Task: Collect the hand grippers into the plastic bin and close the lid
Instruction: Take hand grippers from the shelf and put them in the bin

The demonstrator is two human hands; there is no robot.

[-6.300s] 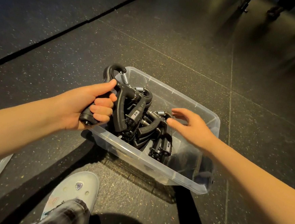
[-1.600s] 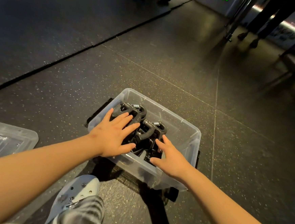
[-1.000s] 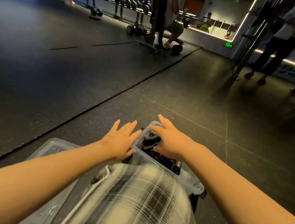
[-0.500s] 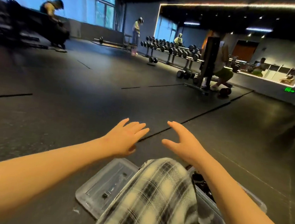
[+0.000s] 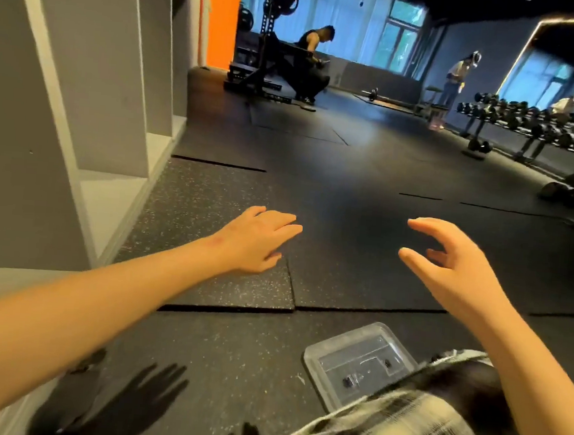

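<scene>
The clear plastic lid (image 5: 358, 363) lies flat on the dark rubber floor at the lower middle, partly covered by my plaid-clad knee (image 5: 399, 428). My left hand (image 5: 256, 239) hovers above the floor with fingers straight and holds nothing. My right hand (image 5: 453, 264) is held out to the right of it, fingers spread and relaxed, also empty. Both hands are well above and beyond the lid. The bin and the hand grippers are out of view.
A grey shelving unit (image 5: 80, 115) stands along the left. A dumbbell rack (image 5: 539, 134) lines the far right. A person sits at a weight rack (image 5: 307, 68) far back, another stands (image 5: 456, 76) at the back right. Floor mats stretch ahead.
The view has swung left and up away from the bin. My hands left the grippers in the bin, lifted and spread apart. The lid now shows at the lower middle.
</scene>
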